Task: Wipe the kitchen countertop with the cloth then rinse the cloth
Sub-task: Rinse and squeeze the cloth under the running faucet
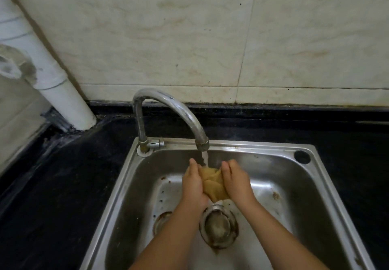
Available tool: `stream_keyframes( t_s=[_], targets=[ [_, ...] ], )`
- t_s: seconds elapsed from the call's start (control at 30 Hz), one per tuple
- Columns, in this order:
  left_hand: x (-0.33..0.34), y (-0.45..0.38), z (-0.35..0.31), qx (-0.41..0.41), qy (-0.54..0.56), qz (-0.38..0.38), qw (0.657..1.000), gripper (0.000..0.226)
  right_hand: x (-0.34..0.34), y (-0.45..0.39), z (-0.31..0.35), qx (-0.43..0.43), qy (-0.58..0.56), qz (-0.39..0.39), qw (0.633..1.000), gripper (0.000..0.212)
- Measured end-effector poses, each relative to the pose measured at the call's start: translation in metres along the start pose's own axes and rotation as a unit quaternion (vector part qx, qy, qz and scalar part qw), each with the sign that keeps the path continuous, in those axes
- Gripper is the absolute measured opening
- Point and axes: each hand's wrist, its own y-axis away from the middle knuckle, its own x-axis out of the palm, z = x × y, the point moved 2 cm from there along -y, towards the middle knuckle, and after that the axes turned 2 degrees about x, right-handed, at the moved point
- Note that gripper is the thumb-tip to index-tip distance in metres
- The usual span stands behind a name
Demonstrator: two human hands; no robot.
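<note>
I am looking down into the steel sink (328, 187), where both of my hands are working the yellow-brown cloth (212, 183) under the tap (168, 109). My left hand (194, 184) is pressing against the left side of the cloth with its fingers pointing away from me, and my right hand (236, 182) is doing the same on the right side, so the cloth is being squeezed between the two palms; the fingers look wrapped onto the fabric, gripping it rather than lying flat. The cloth is bunched and creased, hanging above the middle of the basin, with its lower end dangling just above the round drain strainer (219, 226). A stream of water (204, 157) is running from the spout and landing on the top of the cloth, between my fingertips. The tap is rising from the back left corner of the sink, curving over toward my hands, with its small lever (156, 143) sticking out to the right at the base. The basin floor is showing rust-coloured spots and crumbs. The dark surface (63, 185) is surrounding the sink, a white pipe (61, 88) is standing in the left corner, and pale tiles (189, 38) are covering the wall behind.
</note>
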Motion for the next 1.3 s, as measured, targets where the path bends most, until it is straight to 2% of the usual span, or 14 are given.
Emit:
stream_keyframes(
  t_s=[0.1,0.17,0.33,0.37,0.43,0.5,0.67,0.8,0.87,0.93,1.03,1.1,1.17,1.3],
  targets=[
    [-0.004,-0.004,-0.007,-0.018,0.002,0.077,0.997,0.034,-0.007,0.003,-0.004,0.07,-0.166,0.069,0.981,0.029],
    [-0.007,-0.005,-0.01,-0.008,-0.006,0.095,0.995,0.024,-0.011,0.003,-0.005,0.079,-0.219,0.11,0.966,0.03],
    [-0.018,-0.001,-0.006,-0.001,0.016,0.063,0.998,0.025,-0.017,0.005,0.005,0.018,-0.271,0.053,0.961,0.032],
    [-0.02,0.002,-0.001,-0.026,-0.005,0.065,0.998,0.02,-0.017,0.005,0.008,-0.006,-0.261,0.048,0.964,0.035],
    [-0.021,0.01,0.006,-0.098,-0.052,0.094,0.989,0.028,-0.018,0.009,0.015,-0.052,-0.229,0.058,0.97,0.041],
    [-0.02,0.013,0.009,-0.124,-0.013,0.112,0.986,0.037,-0.018,0.015,0.018,-0.077,-0.211,0.073,0.972,0.043],
    [-0.006,0.008,0.006,-0.066,0.063,0.084,0.992,0.027,-0.006,0.042,0.009,-0.062,-0.215,0.019,0.975,0.036],
    [-0.005,0.002,-0.002,0.052,-0.013,0.108,0.993,0.025,-0.003,0.037,0.003,0.046,-0.326,-0.034,0.944,0.019],
    [-0.007,0.005,-0.003,0.059,-0.035,0.136,0.988,0.022,0.001,0.025,0.003,0.1,-0.324,0.025,0.94,0.012],
    [-0.009,0.008,-0.004,0.054,-0.023,0.128,0.99,0.016,0.006,0.02,0.002,0.125,-0.31,0.069,0.94,0.023],
    [-0.012,0.006,-0.004,0.056,-0.019,0.082,0.995,0.017,0.011,0.017,0.002,0.125,-0.274,0.011,0.953,0.023],
    [-0.014,0.002,-0.003,0.064,-0.06,0.025,0.996,0.018,0.012,0.021,0.006,0.097,-0.251,-0.04,0.962,0.023],
    [-0.012,0.0,-0.002,0.066,-0.073,0.003,0.995,0.02,0.013,0.025,0.01,0.06,-0.235,-0.047,0.969,0.029],
    [-0.003,-0.004,-0.005,0.025,-0.032,0.014,0.999,0.026,0.013,0.031,0.022,-0.07,-0.096,0.06,0.991,0.038]
  ],
)
